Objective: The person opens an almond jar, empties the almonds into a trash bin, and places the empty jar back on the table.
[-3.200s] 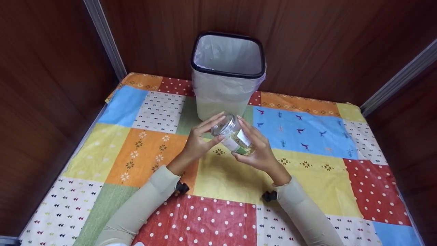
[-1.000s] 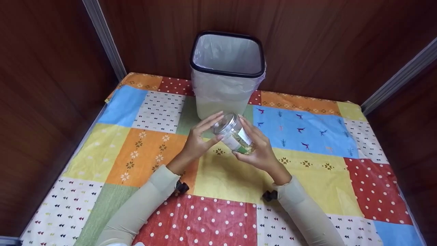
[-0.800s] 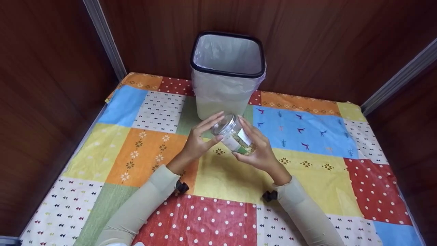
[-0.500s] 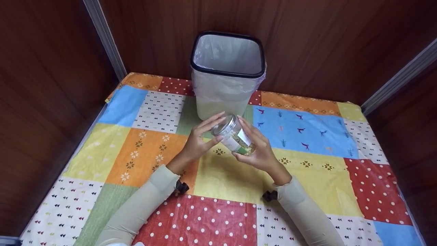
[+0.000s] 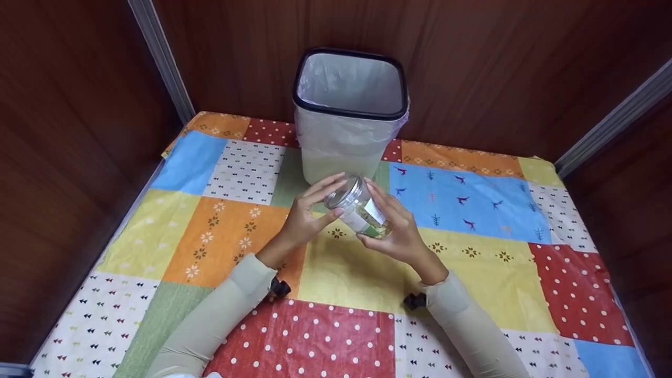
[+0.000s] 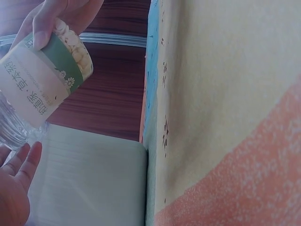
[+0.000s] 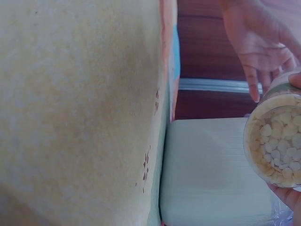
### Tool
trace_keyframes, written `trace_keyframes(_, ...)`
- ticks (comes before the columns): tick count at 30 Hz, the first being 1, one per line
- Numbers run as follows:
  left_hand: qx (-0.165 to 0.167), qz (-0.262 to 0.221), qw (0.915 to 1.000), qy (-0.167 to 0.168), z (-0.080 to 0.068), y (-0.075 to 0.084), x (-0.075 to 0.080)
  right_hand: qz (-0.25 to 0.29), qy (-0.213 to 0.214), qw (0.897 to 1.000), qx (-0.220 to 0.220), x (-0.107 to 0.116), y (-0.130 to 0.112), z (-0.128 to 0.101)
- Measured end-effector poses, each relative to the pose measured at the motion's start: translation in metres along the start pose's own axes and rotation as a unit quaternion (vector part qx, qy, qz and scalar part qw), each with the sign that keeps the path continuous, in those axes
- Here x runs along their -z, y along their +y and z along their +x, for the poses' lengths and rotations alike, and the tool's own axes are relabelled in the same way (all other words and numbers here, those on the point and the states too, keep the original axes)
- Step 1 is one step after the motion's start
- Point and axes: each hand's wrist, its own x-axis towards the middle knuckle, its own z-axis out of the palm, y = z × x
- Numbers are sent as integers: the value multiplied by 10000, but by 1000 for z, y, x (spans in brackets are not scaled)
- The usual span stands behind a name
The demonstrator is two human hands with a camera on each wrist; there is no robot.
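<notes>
The right hand [image 5: 400, 235] curls its fingers round the lower body of a small clear plastic jar with a white and green label [image 5: 360, 209], cradling it from below and behind, while the left hand [image 5: 306, 215] pinches the jar's clear ribbed screw lid [image 5: 344, 192] between thumb underneath and fingers over the top. The jar is held tilted, lid end up and toward the left, in the air above the cloth just in front of the bin. Against the earlier frames almost nothing differs: jar, hands and tilt sit where they were. The right wrist view shows the jar's round transparent base [image 7: 277, 139] packed with small pale yellowish discs. The left wrist view shows the label's green band with little flower marks [image 6: 40, 77] and the smooth glossy wall. Underneath lies a shiny woven patchwork tablecloth of yellow, orange, red, blue and green squares [image 5: 488, 273]. Behind the jar stands a square white waste bin with a black rim and a thin translucent liner [image 5: 349, 113], close to the raised lid. Dark brown wood-grain panels [image 5: 79, 131] with grey metal strips wall the table in on three sides.
</notes>
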Motion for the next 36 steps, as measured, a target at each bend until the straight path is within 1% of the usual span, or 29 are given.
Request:
trace_keyframes(2, -19, 38, 10000, -5, -2, -9, 0, -6, 5, 10000, 23, 0, 0, 0)
trace_keyframes(5, -98, 39, 9999, -19, -3, -14, 0, -64, -26, 10000, 1, -1, 0, -1)
trace_keyframes(10, -193, 74, 9998, -25, -3, -16, 0, -155, -75, 9998, -44, -1, 2, -4)
trace_keyframes(18, -168, 143, 9998, 17, -2, -14, 0, -185, -115, 9997, -84, 0, 2, -4)
trace_keyframes(20, -158, 164, 9997, 52, -2, -12, -1, -194, -118, 9997, -87, -1, 2, -4)
trace_keyframes(22, -139, 165, 9997, 90, -2, -7, -1, -188, -122, 9997, -87, -1, 2, -5)
trace_keyframes(27, -127, 96, 9998, 130, 1, 18, 0, -253, -81, 9996, -21, -1, 3, -5)
trace_keyframes(29, -106, 88, 9998, 114, 2, 25, 1, -276, -74, 9996, -2, -1, 3, -5)
trace_keyframes(36, -100, 57, 9999, 122, 3, 26, 1, -254, -56, 9997, -2, -1, 4, -4)
